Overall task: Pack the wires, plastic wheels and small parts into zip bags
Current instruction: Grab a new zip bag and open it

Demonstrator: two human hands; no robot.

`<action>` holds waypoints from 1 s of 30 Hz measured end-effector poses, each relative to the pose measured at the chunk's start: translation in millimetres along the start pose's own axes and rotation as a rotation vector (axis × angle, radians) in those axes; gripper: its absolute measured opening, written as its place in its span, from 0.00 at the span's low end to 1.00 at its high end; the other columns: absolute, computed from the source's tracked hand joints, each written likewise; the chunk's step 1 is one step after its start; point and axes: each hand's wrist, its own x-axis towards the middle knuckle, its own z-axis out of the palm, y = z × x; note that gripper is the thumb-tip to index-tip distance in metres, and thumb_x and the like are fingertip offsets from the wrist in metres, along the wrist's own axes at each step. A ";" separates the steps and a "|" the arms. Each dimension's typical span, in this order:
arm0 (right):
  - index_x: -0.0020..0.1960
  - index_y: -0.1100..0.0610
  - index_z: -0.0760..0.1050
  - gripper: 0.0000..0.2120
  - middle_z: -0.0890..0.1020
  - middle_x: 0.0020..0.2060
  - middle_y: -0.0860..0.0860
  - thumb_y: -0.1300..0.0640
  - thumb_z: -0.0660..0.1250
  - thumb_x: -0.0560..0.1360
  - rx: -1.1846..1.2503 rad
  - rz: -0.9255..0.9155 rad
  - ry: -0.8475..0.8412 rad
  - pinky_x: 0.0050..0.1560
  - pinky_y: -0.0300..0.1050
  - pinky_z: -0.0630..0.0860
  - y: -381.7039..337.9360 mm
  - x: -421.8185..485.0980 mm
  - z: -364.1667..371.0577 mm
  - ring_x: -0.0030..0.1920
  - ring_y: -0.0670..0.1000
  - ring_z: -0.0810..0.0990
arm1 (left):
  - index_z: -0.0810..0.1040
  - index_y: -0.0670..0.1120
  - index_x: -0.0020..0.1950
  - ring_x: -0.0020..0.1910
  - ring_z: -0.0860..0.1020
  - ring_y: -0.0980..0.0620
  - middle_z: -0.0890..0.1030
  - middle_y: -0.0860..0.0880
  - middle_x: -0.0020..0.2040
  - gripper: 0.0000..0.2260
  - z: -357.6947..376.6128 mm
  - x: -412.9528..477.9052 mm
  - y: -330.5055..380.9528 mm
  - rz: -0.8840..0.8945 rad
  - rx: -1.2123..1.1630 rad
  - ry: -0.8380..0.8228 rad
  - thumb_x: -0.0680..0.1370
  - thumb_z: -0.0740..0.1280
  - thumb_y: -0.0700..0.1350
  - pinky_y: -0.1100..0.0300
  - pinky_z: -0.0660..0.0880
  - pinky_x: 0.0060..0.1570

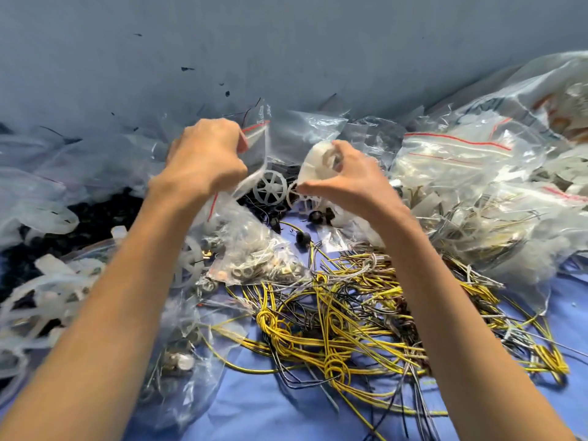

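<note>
My left hand (206,155) grips the red-striped mouth of a clear zip bag (256,144), held up above the pile. Just to its right, my right hand (346,178) holds a stack of white plastic wheels (318,163) between curled fingers and thumb. More white spoked wheels (271,186) lie below the hands on black small parts (276,214). A tangle of yellow, black and grey wires (337,316) spreads over the blue sheet in front of me. A clear bag of metal small parts (254,265) lies under my left forearm.
Filled zip bags with red stripes (461,160) pile up at the right. Clear bags and white plastic pieces (47,281) lie at the left. A blue-grey wall (286,43) stands behind the pile. Bare blue sheet (270,418) shows near the front edge.
</note>
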 end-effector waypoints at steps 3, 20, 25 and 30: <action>0.57 0.49 0.73 0.27 0.82 0.46 0.51 0.47 0.78 0.61 0.279 -0.043 -0.025 0.53 0.55 0.79 -5.5 -16.9 -29.9 0.48 0.54 0.82 | 0.77 0.54 0.56 0.55 0.75 0.44 0.76 0.49 0.50 0.20 -16.0 -16.8 11.4 0.082 -0.128 0.013 0.69 0.62 0.34 0.54 0.72 0.58; 0.67 0.50 0.65 0.36 0.82 0.51 0.47 0.59 0.76 0.64 0.724 -0.209 -0.313 0.50 0.50 0.80 10.2 -21.6 -33.6 0.53 0.53 0.82 | 0.73 0.54 0.55 0.48 0.76 0.60 0.79 0.53 0.53 0.24 11.8 -34.1 38.4 0.234 -0.622 -0.182 0.68 0.61 0.29 0.75 0.68 0.49; 0.67 0.48 0.65 0.37 0.83 0.51 0.49 0.61 0.77 0.64 0.713 -0.194 -0.383 0.50 0.43 0.78 16.4 -23.0 -41.7 0.51 0.52 0.83 | 0.74 0.48 0.62 0.60 0.73 0.55 0.76 0.50 0.59 0.26 13.5 -39.6 48.1 0.238 -0.533 -0.182 0.68 0.60 0.29 0.69 0.65 0.59; 0.67 0.43 0.65 0.37 0.83 0.52 0.49 0.55 0.78 0.62 0.484 -0.194 -0.474 0.51 0.47 0.80 10.3 -27.7 -48.7 0.50 0.53 0.84 | 0.73 0.48 0.66 0.58 0.72 0.63 0.77 0.53 0.60 0.25 2.9 -43.7 48.2 0.257 -0.496 -0.161 0.71 0.58 0.30 0.79 0.64 0.55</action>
